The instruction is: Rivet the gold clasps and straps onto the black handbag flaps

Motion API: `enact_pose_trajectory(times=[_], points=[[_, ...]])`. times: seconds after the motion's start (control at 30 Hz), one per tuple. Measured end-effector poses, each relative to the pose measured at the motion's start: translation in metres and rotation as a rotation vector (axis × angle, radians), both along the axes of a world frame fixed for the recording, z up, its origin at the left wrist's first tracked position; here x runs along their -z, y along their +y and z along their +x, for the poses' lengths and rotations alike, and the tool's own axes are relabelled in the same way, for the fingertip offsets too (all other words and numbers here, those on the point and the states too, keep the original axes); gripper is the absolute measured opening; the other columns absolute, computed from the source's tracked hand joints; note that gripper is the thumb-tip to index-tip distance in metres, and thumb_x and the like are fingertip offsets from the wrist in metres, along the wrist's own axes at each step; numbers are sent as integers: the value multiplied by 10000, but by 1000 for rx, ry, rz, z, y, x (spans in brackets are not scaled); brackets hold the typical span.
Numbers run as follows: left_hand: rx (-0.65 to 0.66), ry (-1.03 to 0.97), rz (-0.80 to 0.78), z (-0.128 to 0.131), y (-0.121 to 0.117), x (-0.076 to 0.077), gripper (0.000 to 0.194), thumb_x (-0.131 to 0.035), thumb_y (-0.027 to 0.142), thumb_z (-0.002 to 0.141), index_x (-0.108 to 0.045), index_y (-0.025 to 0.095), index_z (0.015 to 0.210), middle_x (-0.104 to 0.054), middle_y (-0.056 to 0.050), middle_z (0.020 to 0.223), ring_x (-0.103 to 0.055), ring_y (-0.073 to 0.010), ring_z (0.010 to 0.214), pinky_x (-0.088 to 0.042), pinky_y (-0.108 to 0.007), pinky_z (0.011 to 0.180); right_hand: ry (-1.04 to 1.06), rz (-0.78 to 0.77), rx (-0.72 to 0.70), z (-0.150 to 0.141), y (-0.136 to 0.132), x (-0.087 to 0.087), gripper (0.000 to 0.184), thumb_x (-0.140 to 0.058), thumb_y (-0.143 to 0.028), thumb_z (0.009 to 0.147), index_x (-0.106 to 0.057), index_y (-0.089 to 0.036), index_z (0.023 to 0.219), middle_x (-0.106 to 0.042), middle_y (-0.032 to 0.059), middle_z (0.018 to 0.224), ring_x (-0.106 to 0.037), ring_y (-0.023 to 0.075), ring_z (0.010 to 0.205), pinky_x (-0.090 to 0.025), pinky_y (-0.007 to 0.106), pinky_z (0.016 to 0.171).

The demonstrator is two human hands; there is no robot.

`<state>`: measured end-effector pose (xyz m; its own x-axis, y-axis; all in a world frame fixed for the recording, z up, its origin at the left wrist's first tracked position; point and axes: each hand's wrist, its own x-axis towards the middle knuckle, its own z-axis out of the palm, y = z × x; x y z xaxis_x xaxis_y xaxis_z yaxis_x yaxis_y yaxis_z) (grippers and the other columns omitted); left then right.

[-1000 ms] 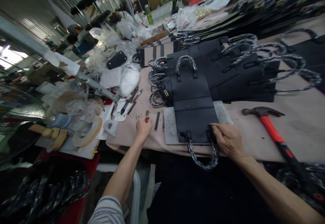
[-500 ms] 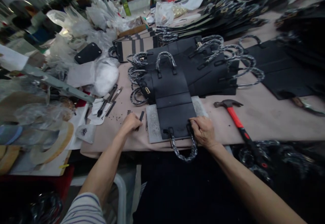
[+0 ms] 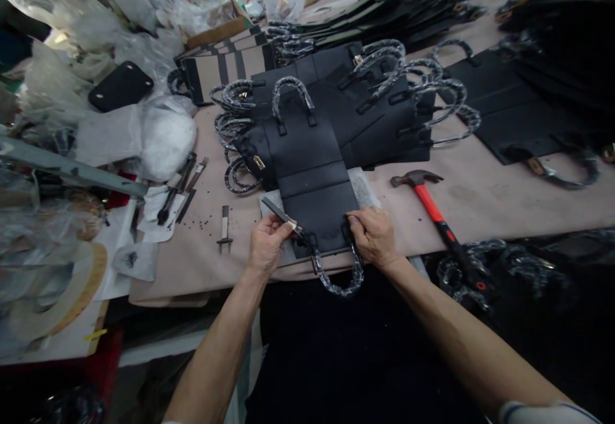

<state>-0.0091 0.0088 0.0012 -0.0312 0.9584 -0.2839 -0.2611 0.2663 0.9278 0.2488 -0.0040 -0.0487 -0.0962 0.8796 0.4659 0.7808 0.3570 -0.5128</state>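
A black bag panel (image 3: 317, 203) lies flat before me, with a plastic-wrapped handle (image 3: 340, 288) hanging over the table edge and another handle (image 3: 291, 84) at its far end. My left hand (image 3: 269, 239) pinches a flat, dark bar-shaped tool (image 3: 277, 211) with a pale end, held at the panel's left handle tab. At the right handle tab, the fingers of my right hand (image 3: 375, 235) are closed on the panel's edge. Under the panel sits a pale grey slab (image 3: 364, 187). A two-pronged metal tool (image 3: 225, 228) lies left of my left hand.
A red-and-black claw hammer (image 3: 435, 214) lies to the right, its handle past the table edge. More black panels (image 3: 394, 126) with wrapped handles are piled behind. Small tools (image 3: 177, 190), clear plastic bags (image 3: 163, 136) and a tape roll (image 3: 91, 283) crowd the left.
My left hand has lifted the dark bar-shaped tool from the table and brought it right, to the left handle tab. My right hand stays at the panel's edge. The view has tipped downward.
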Motion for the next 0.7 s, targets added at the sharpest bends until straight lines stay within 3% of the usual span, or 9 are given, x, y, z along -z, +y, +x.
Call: enact_pose_trajectory(times=[0.1, 0.2, 0.43, 0.7], points=[[31, -6, 74, 27, -3, 16, 534, -881, 326, 665, -629, 155, 1103, -740, -26, 858, -748, -175, 772, -631, -314, 785, 5, 10, 3, -1, 0, -2, 230, -486, -261, 1019, -691, -206, 933, -676, 60, 817, -547, 234, 785, -361, 393, 756], [95, 82, 117, 36, -7, 24, 409, -843, 297, 698, -657, 150, 1031, -759, -47, 866, -761, -196, 812, -632, -324, 813, 7, 21, 3, -1, 0, -3, 235, -483, -262, 1023, -693, -202, 937, -670, 62, 810, -543, 233, 780, -356, 392, 753], [137, 357, 318, 35, -18, 26, 145, -754, 211, 803, -694, 165, 926, -766, -60, 923, -754, -205, 889, -614, -334, 870, -2, -1, 18, -1, 0, -4, 248, -481, -265, 1028, -698, -201, 927, -659, 61, 810, -532, 228, 794, -350, 391, 770], [123, 441, 438, 36, -23, 34, 129, -746, 208, 842, -686, 177, 951, -762, -66, 963, -756, -224, 931, -608, -392, 934, 8, 6, 10, 0, 0, -3, 223, -492, -264, 1028, -690, -202, 949, -660, 59, 825, -543, 233, 814, -358, 396, 780]])
